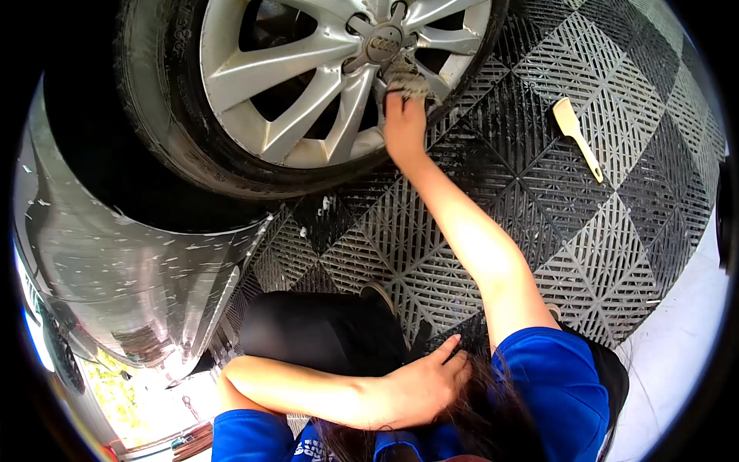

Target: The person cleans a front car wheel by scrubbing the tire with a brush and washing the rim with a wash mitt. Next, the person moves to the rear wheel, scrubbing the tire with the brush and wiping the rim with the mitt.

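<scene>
My right hand (pixel 406 127) is closed on a shaggy grey-beige brush (pixel 408 81), pressed against the wheel close to its hub; the hand hides its handle. The silver alloy wheel (pixel 308 50) has several spokes and a round centre cap (pixel 382 42) with a ring logo. Around it runs the black tyre (pixel 177 135), looking wet. My left hand (pixel 427 389) lies across my body near my lap, its visible fingers stretched out and holding nothing. Some dark hair covers part of that hand.
A cream-coloured brush or scraper with a handle (pixel 576 131) lies on the black and grey grated floor tiles (pixel 593 246), right of the wheel. The dark car body (pixel 146 269), speckled with white foam or water, is on the left. My bent knee (pixel 315 331) is below the tyre.
</scene>
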The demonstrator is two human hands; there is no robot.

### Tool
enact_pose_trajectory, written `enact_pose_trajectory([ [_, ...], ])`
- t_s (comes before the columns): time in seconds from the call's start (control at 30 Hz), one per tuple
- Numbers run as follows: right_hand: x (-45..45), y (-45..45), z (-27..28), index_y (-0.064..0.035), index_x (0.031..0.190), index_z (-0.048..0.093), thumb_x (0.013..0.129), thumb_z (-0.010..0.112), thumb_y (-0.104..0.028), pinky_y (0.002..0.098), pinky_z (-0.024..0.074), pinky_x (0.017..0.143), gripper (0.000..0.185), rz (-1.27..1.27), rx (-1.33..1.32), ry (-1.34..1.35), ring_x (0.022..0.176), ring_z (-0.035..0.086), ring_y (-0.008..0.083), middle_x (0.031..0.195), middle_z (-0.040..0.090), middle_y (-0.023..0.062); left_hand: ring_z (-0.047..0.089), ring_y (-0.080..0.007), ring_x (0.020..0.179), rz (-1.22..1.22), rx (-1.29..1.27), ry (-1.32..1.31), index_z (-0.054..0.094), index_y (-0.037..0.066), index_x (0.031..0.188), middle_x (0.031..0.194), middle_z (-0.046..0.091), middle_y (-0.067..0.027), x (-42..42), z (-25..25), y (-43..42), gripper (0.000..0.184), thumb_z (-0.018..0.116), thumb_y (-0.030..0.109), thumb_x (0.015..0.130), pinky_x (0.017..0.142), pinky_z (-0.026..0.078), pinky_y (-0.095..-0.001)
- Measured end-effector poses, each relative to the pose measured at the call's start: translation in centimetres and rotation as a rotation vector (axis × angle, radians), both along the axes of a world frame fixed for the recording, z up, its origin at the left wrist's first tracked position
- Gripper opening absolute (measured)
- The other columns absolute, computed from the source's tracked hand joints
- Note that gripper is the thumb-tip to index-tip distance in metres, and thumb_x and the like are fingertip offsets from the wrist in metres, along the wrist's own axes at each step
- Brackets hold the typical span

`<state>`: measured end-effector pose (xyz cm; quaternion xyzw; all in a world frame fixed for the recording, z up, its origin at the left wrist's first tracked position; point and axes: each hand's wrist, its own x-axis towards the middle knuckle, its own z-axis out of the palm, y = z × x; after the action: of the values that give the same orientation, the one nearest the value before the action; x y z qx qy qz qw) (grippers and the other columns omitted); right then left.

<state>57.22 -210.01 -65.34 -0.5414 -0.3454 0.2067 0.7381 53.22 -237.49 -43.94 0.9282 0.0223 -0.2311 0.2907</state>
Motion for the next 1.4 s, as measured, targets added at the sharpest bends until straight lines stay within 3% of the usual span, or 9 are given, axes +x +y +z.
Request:
enact_pose_trajectory([
  [0.1, 2.0, 0.0, -2.3, -0.0018, 0.066, 0.048, 0.095, 0.054, -0.03, 0.0323, 0.0323, 0.052, 0.041, 0.179, -0.139, 0.368, 0.057, 0.04, 0.0118, 0.059, 0.047, 0.0034, 0.049, -0.0339, 0.119, -0.017, -0.021, 0.031, 0.058, -0.011, 0.115, 0.123, 0.056, -0.0226, 0.3, 0.2, 0.3, 0.049, 0.053, 0.02, 0.078, 0.11, 0.027, -0.0512],
  [0.17, 1.6, 0.2, -4.4, 0.0038, 0.076, 0.058, 0.093, 0.053, -0.034, 0.0473, 0.0381, 0.082, 0.042, 0.17, -0.481, 0.198, 0.081, 0.054, 0.0315, 0.074, 0.061, 0.0175, 0.044, -0.0354, 0.124, -0.022, -0.045, 0.08, 0.057, -0.011, 0.117, 0.126, 0.053, -0.0245, 0.6, 0.1, 0.4, 0.051, 0.052, 0.021, 0.078, 0.112, 0.021, -0.053],
  [0.6, 4.3, -2.6, -7.2, 0.0001, 0.077, 0.067, 0.096, 0.041, -0.03, 0.0483, 0.0272, 0.107, 0.044, 0.299, -0.234, -0.572, 0.089, 0.059, 0.0364, 0.08, 0.065, 0.0177, 0.04, -0.0352, 0.13, -0.111, -0.068, 0.148, 0.059, -0.01, 0.114, 0.13, 0.051, -0.0236, 0.7, 0.3, 0.6, 0.046, 0.05, 0.019, 0.079, 0.114, 0.018, -0.0546],
  [0.7, 1.2, -4.4, -12.5, 0.0016, 0.075, 0.063, 0.097, 0.043, -0.032, 0.046, 0.0427, 0.077, 0.045, 0.041, -0.302, 0.067, 0.075, 0.057, 0.0348, 0.071, 0.059, 0.0204, 0.04, -0.0351, 0.13, -0.083, -0.105, 0.154, 0.058, -0.01, 0.115, 0.13, 0.051, -0.0236, 0.5, 0.0, 0.5, 0.049, 0.051, 0.022, 0.079, 0.114, 0.018, -0.0547],
  [0.83, 1.5, -7.6, -10.9, 0.0034, 0.066, 0.045, 0.096, 0.046, -0.031, 0.0438, 0.028, 0.055, 0.046, 0.27, -0.538, 0.236, 0.053, 0.038, 0.0298, 0.058, 0.043, 0.0168, 0.041, -0.0358, 0.129, -0.042, -0.051, 0.092, 0.058, -0.011, 0.115, 0.13, 0.051, -0.0245, 0.1, 0.3, 0.3, 0.05, 0.051, 0.022, 0.079, 0.114, 0.017, -0.0551],
  [0.93, -0.2, -6.3, -6.3, 0.0029, 0.079, 0.05, 0.096, 0.048, -0.032, 0.0395, 0.0369, 0.065, 0.039, 0.365, -0.091, 0.275, 0.064, 0.045, 0.0285, 0.071, 0.052, 0.0171, 0.041, -0.0365, 0.129, -0.074, -0.073, 0.114, 0.059, -0.011, 0.114, 0.129, 0.051, -0.0254, 0.0, 0.7, 0.0, 0.05, 0.052, 0.023, 0.078, 0.114, 0.017, -0.0552],
  [1.1, 0.4, -0.2, -6.3, 0.0085, 0.111, 0.055, 0.099, 0.036, -0.045, 0.0437, 0.04, 0.09, 0.058, 0.4, -0.287, 0.348, 0.114, 0.053, 0.0371, 0.115, 0.057, 0.0303, 0.039, -0.0368, 0.13, -0.066, -0.042, 0.105, 0.059, -0.011, 0.114, 0.131, 0.05, -0.0263, 0.1, 0.3, -0.1, 0.052, 0.053, 0.024, 0.077, 0.114, 0.016, -0.0546],
  [1.2, -2.6, -3.7, -8.2, 0.0039, 0.091, 0.055, 0.1, 0.043, -0.033, 0.0345, 0.0396, 0.072, 0.039, 0.174, -0.09, 0.349, 0.077, 0.049, 0.0216, 0.083, 0.055, 0.0111, 0.039, -0.0363, 0.131, -0.041, -0.101, 0.165, 0.059, -0.011, 0.115, 0.131, 0.049, -0.0261, 0.7, 0.5, 0.6, 0.051, 0.052, 0.023, 0.078, 0.114, 0.017, -0.0543],
  [1.4, -3.0, -8.0, -8.8, 0.0024, 0.08, 0.05, 0.097, 0.049, -0.029, 0.0371, 0.0387, 0.069, 0.035, 0.335, -0.326, 0.382, 0.073, 0.046, 0.0235, 0.076, 0.048, 0.0093, 0.042, -0.0356, 0.128, -0.014, -0.095, 0.095, 0.059, -0.01, 0.115, 0.13, 0.05, -0.0251, 0.1, 0.3, 0.2, 0.049, 0.051, 0.022, 0.079, 0.113, 0.02, -0.0538],
])
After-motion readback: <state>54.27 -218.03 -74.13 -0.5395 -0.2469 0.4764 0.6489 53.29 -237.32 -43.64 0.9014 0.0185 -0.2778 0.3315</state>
